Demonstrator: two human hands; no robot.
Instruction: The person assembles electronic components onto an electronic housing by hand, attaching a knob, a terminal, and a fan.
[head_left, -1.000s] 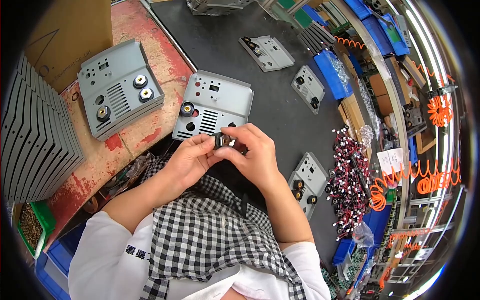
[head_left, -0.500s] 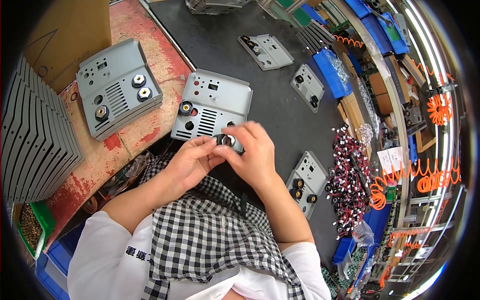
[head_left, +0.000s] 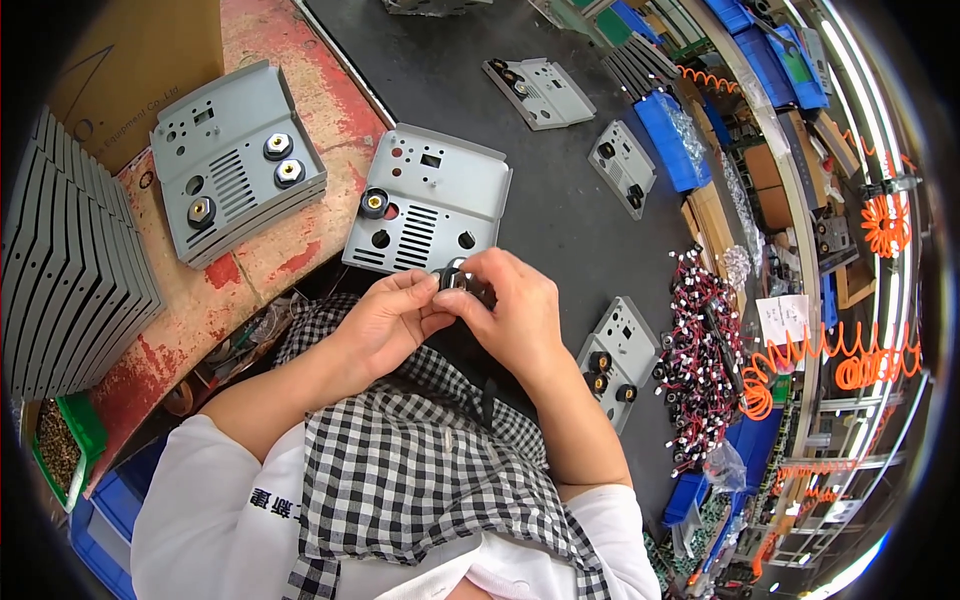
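Observation:
Both my hands meet in front of me around a round black panel connector [head_left: 452,279]. My left hand [head_left: 392,305] pinches one side of it between thumb and fingertips. From the other side my right hand [head_left: 510,305] grips it, thumb and fingers closed round it; the fingers hide part of it. Just beyond them lies a grey metal panel [head_left: 455,185] with slots and holes. One black connector with a brass centre [head_left: 374,203] sits in its left part; a hole on its right [head_left: 466,240] has no connector in it.
On the left, a stack of panels with connectors [head_left: 240,135] rests on the worn red bench [head_left: 262,50] beside tall stacked grey plates [head_left: 75,260]. More panels [head_left: 620,355] lie across the dark table. A heap of wired parts [head_left: 700,370] lies at right; a green screw bin [head_left: 90,430] stands lower left.
My right fingers have curled down closer around the connector, and the hole on the panel's right now shows. The whole view has shifted slightly. Both hands keep hold of the connector.

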